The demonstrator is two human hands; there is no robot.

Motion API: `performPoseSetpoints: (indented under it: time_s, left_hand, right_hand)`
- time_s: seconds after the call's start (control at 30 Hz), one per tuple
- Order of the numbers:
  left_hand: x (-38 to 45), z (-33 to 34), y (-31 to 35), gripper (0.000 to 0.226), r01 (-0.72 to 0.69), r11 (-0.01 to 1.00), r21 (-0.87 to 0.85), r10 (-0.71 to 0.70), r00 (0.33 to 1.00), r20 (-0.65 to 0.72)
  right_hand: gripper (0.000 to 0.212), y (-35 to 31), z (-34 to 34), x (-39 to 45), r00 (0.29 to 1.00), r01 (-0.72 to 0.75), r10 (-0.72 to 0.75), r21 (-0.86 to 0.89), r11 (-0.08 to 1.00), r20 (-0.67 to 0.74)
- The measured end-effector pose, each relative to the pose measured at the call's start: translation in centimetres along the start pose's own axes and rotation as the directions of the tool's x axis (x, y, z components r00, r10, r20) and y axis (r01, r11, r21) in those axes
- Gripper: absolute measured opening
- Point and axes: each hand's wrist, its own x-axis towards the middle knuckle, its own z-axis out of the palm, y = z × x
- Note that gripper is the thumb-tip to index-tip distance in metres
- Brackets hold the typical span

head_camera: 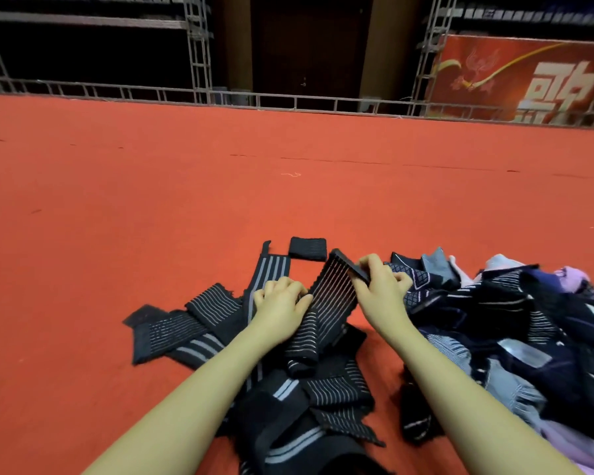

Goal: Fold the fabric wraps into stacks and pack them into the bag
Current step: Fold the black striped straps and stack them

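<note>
Head view: a black elastic fabric wrap with thin white stripes (326, 296) is held up off the red carpeted floor (151, 207) between both hands. The right hand (379, 286) pinches its folded-over far end; the left hand (282, 303) has its fingers curled on the wrap's left edge. A small folded black wrap (307, 248) lies just beyond. More striped black wraps (186, 327) are strewn left and below, and a heap of dark and lilac fabric pieces (515, 323) sits right.
</note>
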Motion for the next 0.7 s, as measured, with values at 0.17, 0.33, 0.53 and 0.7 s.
performPoseSetpoints:
  time_s: [0.17,0.33,0.53,0.7]
  left_hand:
    - [0.0,0.5,1.6,0.024,-0.016,1.0,-0.023,0.014,0.996,-0.086]
    - [2.4,-0.6,2.4,0.029,-0.105,0.965,0.239,0.148,0.975,-0.169]
    - [2.5,1.2,2.8,0.043,-0.146,0.942,0.302,0.142,0.989,0.034]
    - [0.4,2.1,0.3,0.052,-0.175,0.927,0.331,0.105,0.97,0.22]
  right_hand:
    - [0.022,1.2,-2.5,0.1,0.997,-0.001,-0.008,-0.111,0.994,-0.075]
    - [0.047,2.7,-2.5,0.1,0.963,0.079,-0.135,-0.235,0.969,-0.232]
    - [0.046,4.8,-1.5,0.4,0.965,0.086,-0.178,-0.411,0.907,-0.192]
    - [0.033,5.3,-0.6,0.0,0.972,0.14,-0.203,-0.398,0.907,-0.121]
